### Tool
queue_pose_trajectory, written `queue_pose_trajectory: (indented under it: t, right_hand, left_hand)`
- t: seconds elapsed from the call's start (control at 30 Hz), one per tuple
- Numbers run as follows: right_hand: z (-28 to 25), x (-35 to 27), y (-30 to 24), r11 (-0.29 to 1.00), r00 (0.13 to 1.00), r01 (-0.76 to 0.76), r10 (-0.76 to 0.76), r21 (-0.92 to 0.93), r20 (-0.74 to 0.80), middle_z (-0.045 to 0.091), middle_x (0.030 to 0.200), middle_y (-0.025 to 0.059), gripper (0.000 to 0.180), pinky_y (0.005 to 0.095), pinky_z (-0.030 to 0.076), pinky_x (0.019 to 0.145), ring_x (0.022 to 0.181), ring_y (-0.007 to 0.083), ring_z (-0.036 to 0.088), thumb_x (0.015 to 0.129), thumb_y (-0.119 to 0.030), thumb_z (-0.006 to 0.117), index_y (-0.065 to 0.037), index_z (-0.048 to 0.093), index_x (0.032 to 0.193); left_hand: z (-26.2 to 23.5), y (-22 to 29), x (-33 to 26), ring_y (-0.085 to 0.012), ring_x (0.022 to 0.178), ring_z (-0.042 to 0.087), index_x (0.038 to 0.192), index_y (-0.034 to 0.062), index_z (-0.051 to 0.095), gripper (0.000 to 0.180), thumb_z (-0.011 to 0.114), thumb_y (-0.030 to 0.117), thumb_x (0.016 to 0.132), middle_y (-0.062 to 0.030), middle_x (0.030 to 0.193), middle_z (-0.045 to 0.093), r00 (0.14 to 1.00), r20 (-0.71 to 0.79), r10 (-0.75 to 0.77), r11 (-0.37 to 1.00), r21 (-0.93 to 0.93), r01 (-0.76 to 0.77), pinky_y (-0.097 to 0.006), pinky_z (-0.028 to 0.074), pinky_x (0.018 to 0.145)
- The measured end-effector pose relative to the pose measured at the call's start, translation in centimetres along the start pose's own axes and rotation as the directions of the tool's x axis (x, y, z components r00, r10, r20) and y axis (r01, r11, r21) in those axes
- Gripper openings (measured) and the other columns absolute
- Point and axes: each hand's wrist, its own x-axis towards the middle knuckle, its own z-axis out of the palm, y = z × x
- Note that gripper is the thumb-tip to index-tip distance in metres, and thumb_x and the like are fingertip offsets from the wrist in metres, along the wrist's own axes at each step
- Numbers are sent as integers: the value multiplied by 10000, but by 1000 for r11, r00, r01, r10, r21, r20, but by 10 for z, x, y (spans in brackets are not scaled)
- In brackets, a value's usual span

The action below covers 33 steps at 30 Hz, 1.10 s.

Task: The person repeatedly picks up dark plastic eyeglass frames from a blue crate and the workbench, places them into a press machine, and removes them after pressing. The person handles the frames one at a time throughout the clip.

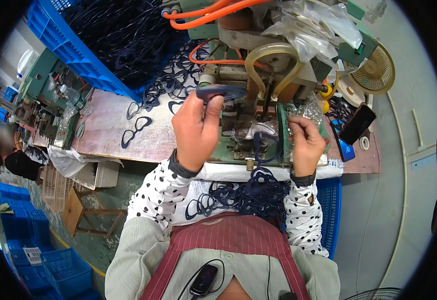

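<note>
My left hand (194, 131) is raised in front of the machine, thumb and fingers closed on a dark blue eyeglass frame (228, 92) seen nearly edge-on. My right hand (308, 146) is at the green tray (282, 120) of small shiny parts (308, 111). Its thumb and fingertips are pressed together; anything between them is too small to make out. Between the hands, another dark blue eyeglass frame (267, 147) hangs at the front of the green machine (228, 154). More dark frames (261, 192) lie heaped in my lap below it.
A blue crate (78, 55) full of dark frames stands back left, with loose frames (136, 131) on the table. Orange hoses (213, 11) arch overhead. Right of the tray are a black phone (357, 124), a tape roll (364, 143) and a fan (374, 69).
</note>
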Motion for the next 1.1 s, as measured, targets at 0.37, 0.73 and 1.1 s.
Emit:
queue_pose_trajectory:
  t: [0.37,0.73,1.1]
  right_hand:
    - [48,-23,-5,970,982,178,-185,-166,-30,621,918,95,310,345,468,804,868,229,591,752,-50,764,-18,620,1024]
    - [67,-27,19,931,988,132,-96,340,-122,624,981,91,335,255,494,799,867,132,624,839,17,716,12,511,1103]
    - [-45,37,65,843,945,171,-287,-510,-157,683,959,122,245,327,501,796,876,225,659,814,-68,718,-16,641,1041]
  left_hand:
    - [3,-5,5,-136,731,628,1049,-2,616,142,584,106,961,-88,870,678,999,2,-52,992,-117,52,-247,487,663]
    - [4,-16,-1,-235,694,611,1032,33,642,143,642,80,897,-109,838,650,998,-27,60,993,-102,-62,-291,481,640]
    - [30,-15,-56,-308,1025,653,1161,-19,622,339,621,1,823,-179,1160,649,651,419,633,774,-321,-546,-478,502,959]
